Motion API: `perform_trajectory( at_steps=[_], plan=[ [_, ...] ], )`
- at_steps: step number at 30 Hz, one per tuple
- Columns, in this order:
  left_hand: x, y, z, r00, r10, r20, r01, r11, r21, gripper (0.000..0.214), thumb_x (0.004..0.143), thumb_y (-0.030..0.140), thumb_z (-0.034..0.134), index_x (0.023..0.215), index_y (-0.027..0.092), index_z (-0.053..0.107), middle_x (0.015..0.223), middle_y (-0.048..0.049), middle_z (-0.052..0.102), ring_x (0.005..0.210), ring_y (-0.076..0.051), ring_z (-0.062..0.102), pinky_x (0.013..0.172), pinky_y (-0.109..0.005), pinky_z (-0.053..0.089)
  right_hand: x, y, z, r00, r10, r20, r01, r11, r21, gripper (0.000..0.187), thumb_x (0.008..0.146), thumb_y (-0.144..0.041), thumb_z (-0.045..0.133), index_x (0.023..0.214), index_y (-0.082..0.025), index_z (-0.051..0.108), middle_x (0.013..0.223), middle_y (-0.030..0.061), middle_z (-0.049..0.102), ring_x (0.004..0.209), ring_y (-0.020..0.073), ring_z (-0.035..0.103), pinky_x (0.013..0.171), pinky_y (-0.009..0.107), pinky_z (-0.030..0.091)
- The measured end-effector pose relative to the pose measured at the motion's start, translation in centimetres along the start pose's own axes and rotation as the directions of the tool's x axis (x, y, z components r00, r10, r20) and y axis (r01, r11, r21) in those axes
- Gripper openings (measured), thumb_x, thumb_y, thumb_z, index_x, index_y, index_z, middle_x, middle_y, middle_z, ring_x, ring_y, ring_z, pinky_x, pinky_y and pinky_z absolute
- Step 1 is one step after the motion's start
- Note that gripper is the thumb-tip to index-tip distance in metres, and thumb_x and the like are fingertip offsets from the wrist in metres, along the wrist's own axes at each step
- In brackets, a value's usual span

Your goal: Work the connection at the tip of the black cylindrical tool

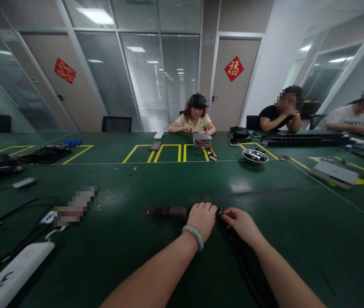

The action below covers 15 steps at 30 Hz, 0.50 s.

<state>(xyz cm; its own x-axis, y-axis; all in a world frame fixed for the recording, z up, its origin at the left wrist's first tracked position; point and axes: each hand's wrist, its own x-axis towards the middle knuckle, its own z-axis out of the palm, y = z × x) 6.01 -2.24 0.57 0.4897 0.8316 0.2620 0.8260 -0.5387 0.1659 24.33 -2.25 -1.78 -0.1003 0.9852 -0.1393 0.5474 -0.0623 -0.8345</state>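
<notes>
In the head view, a dark, slim electric screwdriver (172,212) lies on the green table, its narrow tip pointing left. My left hand (202,220), with a pale bangle (194,236) on the wrist, is wrapped over the tool's rear part and covers it. Close beside it, my right hand (238,222) has thumb and fingers pinched together at the tool's right end. A small brassy bit shows at those fingertips, too small to name. From there a thick black cable (243,265) runs down toward me, partly behind my right forearm.
A white power bank marked 3 (15,273) and black cables lie on the left. A steel bowl (255,157) stands ahead to the right, near a silver laptop-like slab (336,173). Across the table, a person in a headset handles a metal box with coloured wires (203,139).
</notes>
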Motion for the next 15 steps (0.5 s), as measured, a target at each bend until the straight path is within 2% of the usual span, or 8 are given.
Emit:
perform_trajectory(
  at_steps=[5,10,15],
  plan=[
    [0.1,0.1,0.1,1.000,-0.009,-0.010,0.009,1.000,0.011,0.011,0.090,0.023,0.048,0.098,0.022,0.055,0.097,-0.0052,0.059,0.093,-0.021,0.054,0.082,-0.036,0.040,-0.3,-0.1,0.0,1.000,-0.026,-0.002,0.026,1.000,-0.003,0.024,0.081,-0.036,0.052,0.095,-0.020,0.063,0.081,0.0004,0.068,0.058,0.0121,0.060,0.056,0.023,0.045],
    [0.0,-0.3,0.1,1.000,-0.011,-0.026,0.009,0.998,-0.055,0.010,0.088,0.024,0.052,0.097,0.022,0.055,0.098,-0.0035,0.059,0.093,-0.020,0.053,0.082,-0.034,0.040,-0.9,-0.9,0.4,0.989,-0.082,-0.123,0.061,0.984,-0.168,0.020,0.081,-0.033,0.052,0.090,-0.021,0.065,0.079,0.0007,0.069,0.066,0.0147,0.062,0.060,0.023,0.043],
    [-0.1,-0.6,0.1,0.999,-0.009,-0.035,0.005,0.994,-0.111,0.010,0.086,0.023,0.054,0.096,0.023,0.056,0.098,-0.0011,0.060,0.094,-0.019,0.053,0.083,-0.034,0.040,-1.2,-1.5,0.8,0.983,-0.131,-0.128,0.092,0.957,-0.274,0.018,0.082,-0.030,0.052,0.089,-0.023,0.066,0.079,0.0007,0.068,0.071,0.0155,0.061,0.063,0.024,0.041]
  ],
)
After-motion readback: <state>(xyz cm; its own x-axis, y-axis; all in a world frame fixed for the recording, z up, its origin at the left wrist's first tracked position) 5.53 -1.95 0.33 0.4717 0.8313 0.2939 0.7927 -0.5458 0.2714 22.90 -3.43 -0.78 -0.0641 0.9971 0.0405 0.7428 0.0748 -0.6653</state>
